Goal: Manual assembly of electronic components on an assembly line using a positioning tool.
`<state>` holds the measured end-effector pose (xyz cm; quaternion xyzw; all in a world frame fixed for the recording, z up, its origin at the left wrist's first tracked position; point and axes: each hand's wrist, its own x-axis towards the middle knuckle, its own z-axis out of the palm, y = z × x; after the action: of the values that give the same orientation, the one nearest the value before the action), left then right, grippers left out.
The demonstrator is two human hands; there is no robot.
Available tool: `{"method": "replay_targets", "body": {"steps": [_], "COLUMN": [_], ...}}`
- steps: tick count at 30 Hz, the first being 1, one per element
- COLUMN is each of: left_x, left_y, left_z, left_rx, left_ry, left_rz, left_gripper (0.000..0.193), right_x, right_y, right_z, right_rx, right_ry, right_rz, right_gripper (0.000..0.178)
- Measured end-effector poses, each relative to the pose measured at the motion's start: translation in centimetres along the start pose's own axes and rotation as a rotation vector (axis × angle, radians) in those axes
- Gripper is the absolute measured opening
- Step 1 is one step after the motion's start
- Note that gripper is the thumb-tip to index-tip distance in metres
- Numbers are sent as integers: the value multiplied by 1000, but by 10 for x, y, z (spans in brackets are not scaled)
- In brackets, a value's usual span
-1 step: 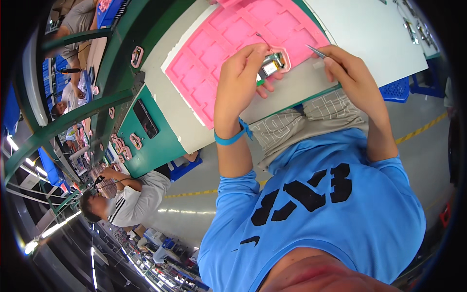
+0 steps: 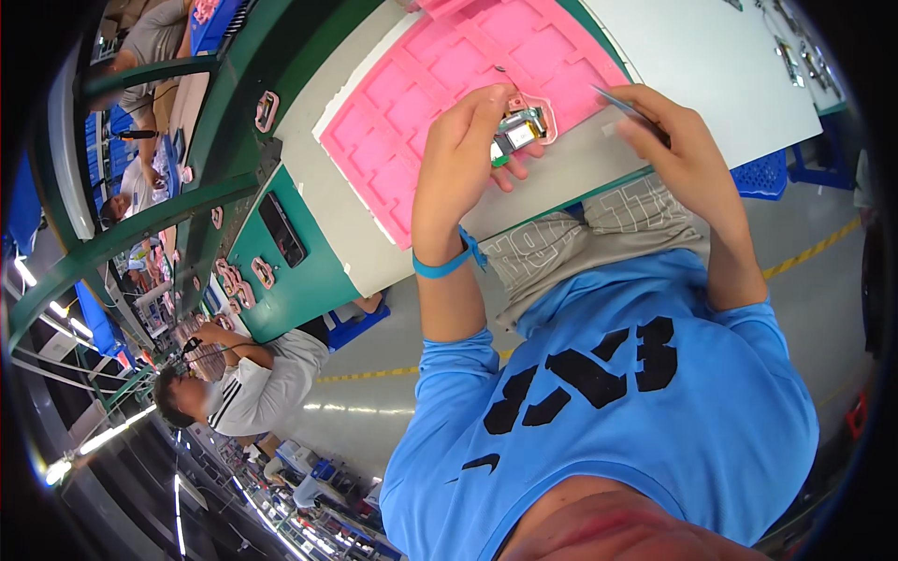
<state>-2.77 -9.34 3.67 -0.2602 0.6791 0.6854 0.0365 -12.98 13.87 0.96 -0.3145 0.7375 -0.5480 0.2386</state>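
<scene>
My left hand (image 2: 463, 154), with a blue band at its wrist, is closed around a small electronic assembly (image 2: 520, 134). A green circuit board and a silver, white-labelled block show in it, within a pale pink frame. A thin wire with a dark end (image 2: 500, 68) sticks up beside my fingers. To the right, my right hand (image 2: 678, 140) grips slim metal tweezers (image 2: 619, 101), their points toward the assembly but apart from it. A small pale, see-through piece (image 2: 611, 129) shows by the right thumb; whether it is held, I cannot tell.
A pink compartment tray (image 2: 393, 93) lies on the bench under and beyond my hands. A white board (image 2: 720, 65) lies to the right. At left, a phone-like black device (image 2: 282, 229) and pink-framed parts (image 2: 234, 283) lie on a green mat, near a seated co-worker (image 2: 262, 388).
My right thumb has shifted along the tweezers, and more of their shaft shows. The assembly in my left hand has tilted slightly. The left hand has hardly moved.
</scene>
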Motion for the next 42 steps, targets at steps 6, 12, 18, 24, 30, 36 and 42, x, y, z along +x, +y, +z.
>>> {"method": "replay_targets", "body": {"steps": [6, 12, 18, 24, 30, 36, 42], "left_x": [-5, -38, -10, -2, -7, -4, 132], "left_y": [-3, -20, -56, -62, -68, -13, 23], "left_z": [15, -27, -25, -18, -31, -84, -233], "left_rx": [-20, 14, 692, 580, 253, 305, 551], "left_ry": [33, 122, 301, 306, 314, 397, 652], "left_rz": [74, -7, 631, 576, 497, 521, 523], "left_gripper": [68, 52, 67, 79, 76, 66, 48], "right_x": [38, 45, 48, 52, 41, 34, 49], "right_y": [0, 11, -9, 5, -3, 17, 15], "right_z": [42, 45, 59, 70, 21, -1, -1], "right_rx": [-324, -611, -796, -647, -362, -648, -639], "right_ry": [-74, 13, -72, -1, 38, 188, 306], "right_rz": [-352, -419, -217, -167, -66, 115, 163], "right_gripper": [29, 32, 34, 26, 54, 59, 52]}}
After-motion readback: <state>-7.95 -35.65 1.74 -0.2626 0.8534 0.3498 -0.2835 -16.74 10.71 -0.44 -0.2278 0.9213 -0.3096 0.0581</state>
